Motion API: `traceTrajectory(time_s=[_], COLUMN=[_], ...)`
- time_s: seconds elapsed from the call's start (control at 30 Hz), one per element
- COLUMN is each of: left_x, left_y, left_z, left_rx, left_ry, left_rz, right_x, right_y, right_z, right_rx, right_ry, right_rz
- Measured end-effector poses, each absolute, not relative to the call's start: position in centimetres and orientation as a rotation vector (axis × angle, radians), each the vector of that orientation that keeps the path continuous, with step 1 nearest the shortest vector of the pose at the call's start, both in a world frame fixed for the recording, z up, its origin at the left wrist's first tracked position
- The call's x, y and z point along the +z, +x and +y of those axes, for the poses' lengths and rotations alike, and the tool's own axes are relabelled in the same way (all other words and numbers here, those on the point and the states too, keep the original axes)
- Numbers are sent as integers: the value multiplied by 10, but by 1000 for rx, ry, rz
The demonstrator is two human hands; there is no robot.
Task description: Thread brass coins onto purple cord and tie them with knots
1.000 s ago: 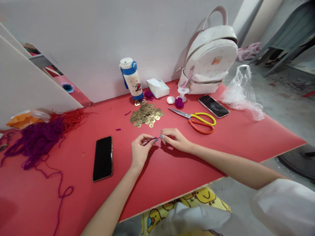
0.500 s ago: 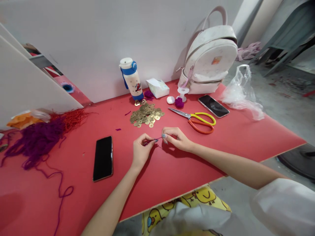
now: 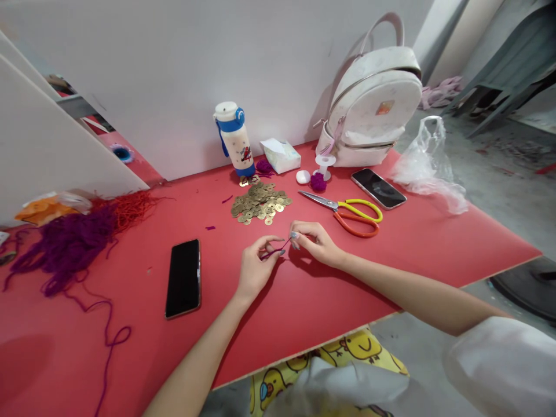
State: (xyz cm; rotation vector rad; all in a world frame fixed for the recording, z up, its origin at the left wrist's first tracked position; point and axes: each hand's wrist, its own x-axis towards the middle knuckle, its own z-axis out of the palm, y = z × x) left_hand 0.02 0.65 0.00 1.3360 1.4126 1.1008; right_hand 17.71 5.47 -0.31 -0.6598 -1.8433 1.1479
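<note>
Between my two hands runs a short piece of purple yarn (image 3: 284, 244). My left hand (image 3: 259, 263) has the yarn lying across its fingers, with thumb and forefinger a little apart around it. The fingertips of my right hand (image 3: 315, 242) pinch the other end; whether a knot sits there is too small to tell. Just beyond my hands lies a pile of brass coin-like discs with holes (image 3: 259, 202). Scissors (image 3: 347, 211) with one yellow and one orange handle rest beyond my right hand. A black phone (image 3: 183, 279) lies left of my left hand.
On the red table (image 3: 313, 313), a purple yarn heap (image 3: 73, 243) and red strands (image 3: 130, 208) lie left. At the back are a bottle (image 3: 237, 139), tissue pack (image 3: 281, 155), white spool (image 3: 325, 165), purple yarn ball (image 3: 318, 182), second phone (image 3: 379, 188), backpack (image 3: 369, 110) and plastic bag (image 3: 428, 168).
My left thumb and forefinger have parted from their pinch, and the hand has shifted slightly right. The yarn now slants up to my right fingertips, which still pinch it.
</note>
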Motion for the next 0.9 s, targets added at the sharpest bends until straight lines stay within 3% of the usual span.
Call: traceTrajectory(time_s=[0.7,0.9], left_x=[5,1], left_y=[1,-2], left_z=[5,6], left_rx=[1185,1171], left_ry=[1247,1305], left_rz=[1337,1338], right_x=[-15,-16], right_y=[172,172], right_z=[61,57], right_rx=[886,755], right_ry=[-869,-842], right_rz=[-1698,-1948])
